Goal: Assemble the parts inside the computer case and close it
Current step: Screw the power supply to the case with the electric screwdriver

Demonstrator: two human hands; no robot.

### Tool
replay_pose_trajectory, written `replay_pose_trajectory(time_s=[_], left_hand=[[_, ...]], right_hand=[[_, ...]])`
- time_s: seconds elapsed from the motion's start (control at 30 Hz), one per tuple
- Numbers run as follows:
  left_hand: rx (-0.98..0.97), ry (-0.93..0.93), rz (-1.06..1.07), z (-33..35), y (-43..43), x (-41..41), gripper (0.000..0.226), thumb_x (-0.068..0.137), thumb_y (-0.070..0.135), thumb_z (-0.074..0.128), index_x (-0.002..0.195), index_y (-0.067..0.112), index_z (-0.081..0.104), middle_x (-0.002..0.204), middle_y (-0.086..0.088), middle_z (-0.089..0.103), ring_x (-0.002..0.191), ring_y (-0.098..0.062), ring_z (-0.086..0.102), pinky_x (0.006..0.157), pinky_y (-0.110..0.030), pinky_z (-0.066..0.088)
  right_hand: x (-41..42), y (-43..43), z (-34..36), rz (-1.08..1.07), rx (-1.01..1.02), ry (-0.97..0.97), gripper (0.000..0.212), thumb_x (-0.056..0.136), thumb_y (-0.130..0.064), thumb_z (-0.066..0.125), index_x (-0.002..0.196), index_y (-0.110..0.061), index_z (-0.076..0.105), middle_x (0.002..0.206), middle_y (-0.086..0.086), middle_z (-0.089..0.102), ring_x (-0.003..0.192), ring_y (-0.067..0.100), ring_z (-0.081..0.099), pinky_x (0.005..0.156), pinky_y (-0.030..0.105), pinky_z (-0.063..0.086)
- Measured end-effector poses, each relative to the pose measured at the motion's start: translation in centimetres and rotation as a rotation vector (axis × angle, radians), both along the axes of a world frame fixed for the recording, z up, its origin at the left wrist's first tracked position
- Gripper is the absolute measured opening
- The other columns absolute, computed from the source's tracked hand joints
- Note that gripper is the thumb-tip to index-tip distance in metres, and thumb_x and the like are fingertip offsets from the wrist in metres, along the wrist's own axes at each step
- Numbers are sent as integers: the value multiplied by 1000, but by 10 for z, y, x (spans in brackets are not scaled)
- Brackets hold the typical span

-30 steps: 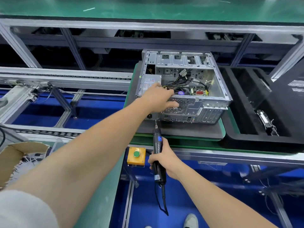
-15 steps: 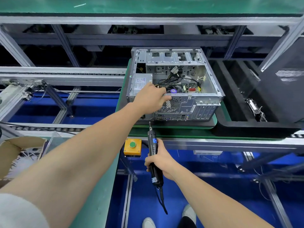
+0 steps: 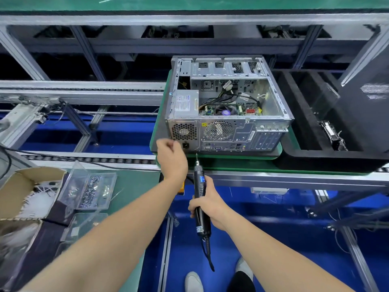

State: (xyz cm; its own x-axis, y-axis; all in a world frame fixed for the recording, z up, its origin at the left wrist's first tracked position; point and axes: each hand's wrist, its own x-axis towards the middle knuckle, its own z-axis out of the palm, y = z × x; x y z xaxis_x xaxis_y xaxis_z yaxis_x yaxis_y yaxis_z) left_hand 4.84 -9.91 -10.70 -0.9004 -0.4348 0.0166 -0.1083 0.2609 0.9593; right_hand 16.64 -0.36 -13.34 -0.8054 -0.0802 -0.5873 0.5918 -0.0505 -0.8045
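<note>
Head view: the left hand [image 3: 171, 157] hangs in front of the lower left rear corner of the computer case [image 3: 227, 106], close to the power socket, with its fingers curled in toward the palm; whether they pinch a screw or hold nothing cannot be told from behind. Just beside it, the right hand [image 3: 207, 205] grips a black powered screwdriver [image 3: 200, 192] round the middle of its barrel, bit pointing up and stopping just below the case's rear panel, not touching it. The case lies on its side, open face up, on a green-edged pallet [image 3: 281, 146] on the conveyor [image 3: 294, 180], with the power supply [image 3: 186, 103] seated in its near left corner and cables loose over the board. The step in hand looks like fastening the power supply through the rear panel. The next move would call for a screw set in a hole by the fan grille and the bit brought square onto its head. To the left, a clear box of screws [image 3: 92, 190] sits on the desk [image 3: 134, 186] beside a cardboard box [image 3: 25, 186]; a black tray [image 3: 294, 157] stands right of the case.
</note>
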Motion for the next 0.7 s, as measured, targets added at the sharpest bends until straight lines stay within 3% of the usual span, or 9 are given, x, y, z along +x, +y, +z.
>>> replay_pose_trajectory(time_s=[0.1, 0.2, 0.3, 0.4, 0.53, 0.7], left_hand=[[424, -494, -99, -32, 0, 10, 20, 98, 23, 53, 105, 9, 64, 101, -13, 74, 82, -28, 66, 76, -39, 54], [713, -589, -295, -41, 10, 11, 28, 103, 30, 53, 109, 8, 68, 103, -11, 77, 87, -25, 70, 77, -35, 56], [962, -593, -359, -43, 17, 8, 24, 104, 29, 53, 109, 9, 65, 95, -5, 76, 78, -20, 69, 65, -30, 54], [1021, -630, -340, -43, 22, 2, 18, 104, 28, 55, 104, 13, 65, 87, -4, 72, 70, -17, 62, 63, -28, 48], [1072, -637, -335, -45, 23, -2, 17, 102, 26, 57, 101, 11, 64, 86, -4, 71, 70, -15, 62, 65, -27, 50], [1077, -637, -350, -39, 24, -5, 12, 103, 19, 54, 108, 10, 59, 85, -4, 64, 69, -16, 58, 64, -26, 47]], right_hand=[[0, 1, -1, -2, -8, 9, 91, 77, 18, 64, 136, -44, 32, 81, 15, 59, 58, 27, 62, 66, 48, 61], [-2, 3, -4, 6, -15, 23, 92, 76, 17, 66, 135, -46, 33, 88, 18, 56, 56, 25, 64, 62, 43, 61], [-2, 6, -8, 20, 5, 41, 94, 75, 14, 68, 136, -48, 33, 98, 19, 53, 56, 22, 67, 59, 36, 59], [-4, 6, -15, 32, 39, 57, 96, 70, 10, 71, 132, -52, 34, 97, 19, 54, 58, 22, 66, 62, 39, 60], [-9, 6, -20, 25, 59, 65, 96, 66, 7, 72, 131, -52, 34, 91, 18, 55, 63, 26, 62, 65, 45, 62], [-12, 6, -19, 26, 76, 94, 97, 68, 7, 71, 131, -54, 31, 90, 17, 55, 61, 21, 63, 64, 39, 61]])
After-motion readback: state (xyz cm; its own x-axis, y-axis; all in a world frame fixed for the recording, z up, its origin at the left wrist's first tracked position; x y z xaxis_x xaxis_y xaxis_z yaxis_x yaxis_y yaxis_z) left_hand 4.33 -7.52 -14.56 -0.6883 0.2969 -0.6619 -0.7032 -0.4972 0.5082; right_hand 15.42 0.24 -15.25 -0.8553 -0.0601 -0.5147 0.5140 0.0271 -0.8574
